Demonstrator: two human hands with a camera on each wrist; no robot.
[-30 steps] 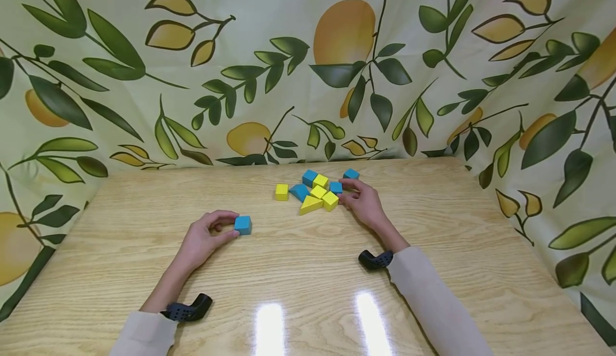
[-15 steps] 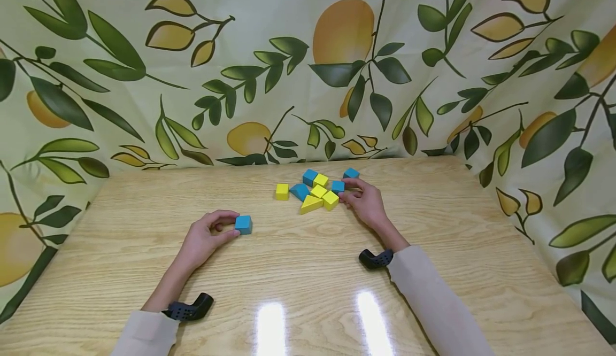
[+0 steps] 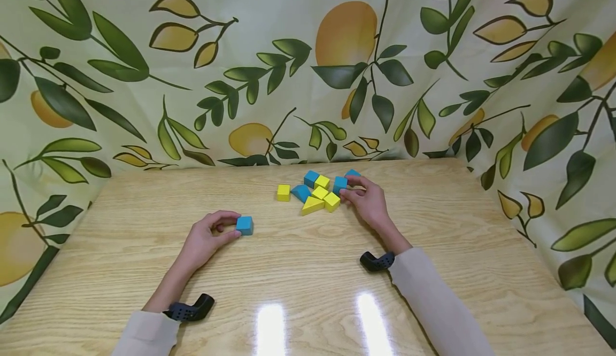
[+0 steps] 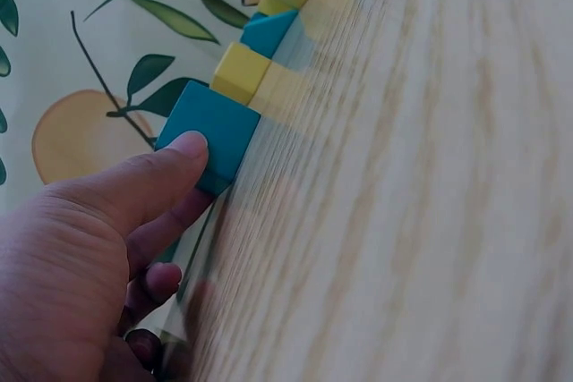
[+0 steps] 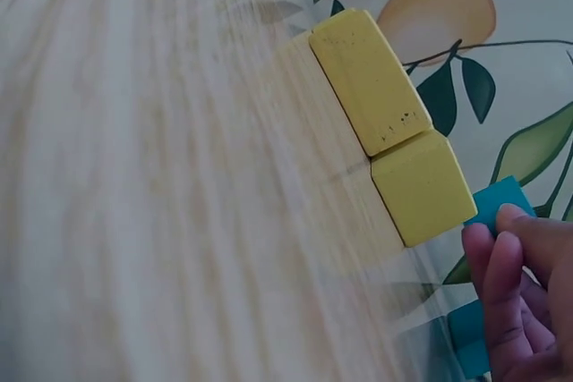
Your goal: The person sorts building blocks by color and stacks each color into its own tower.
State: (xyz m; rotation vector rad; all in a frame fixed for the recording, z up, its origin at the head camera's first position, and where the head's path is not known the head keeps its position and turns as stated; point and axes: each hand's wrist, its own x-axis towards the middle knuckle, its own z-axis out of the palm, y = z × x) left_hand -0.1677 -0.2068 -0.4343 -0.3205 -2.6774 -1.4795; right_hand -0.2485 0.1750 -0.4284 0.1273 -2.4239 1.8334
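One blue cube (image 3: 244,226) is being pinched by the left hand (image 3: 206,238), sitting at the fingers' (image 3: 224,215) 3 o'clock, roughly 8 o'clock from the block cluster (image 3: 320,192). A second blue cube (image 3: 340,184) is being pinched by the right hand (image 3: 369,202), at its fingers' 9 o'clock. Plain, flat faces are being shown on both, kinda teal up close.

Bare tabletop (image 3: 298,260) runs between left hand (image 3: 203,241) and clustered blocks (image 3: 320,192).
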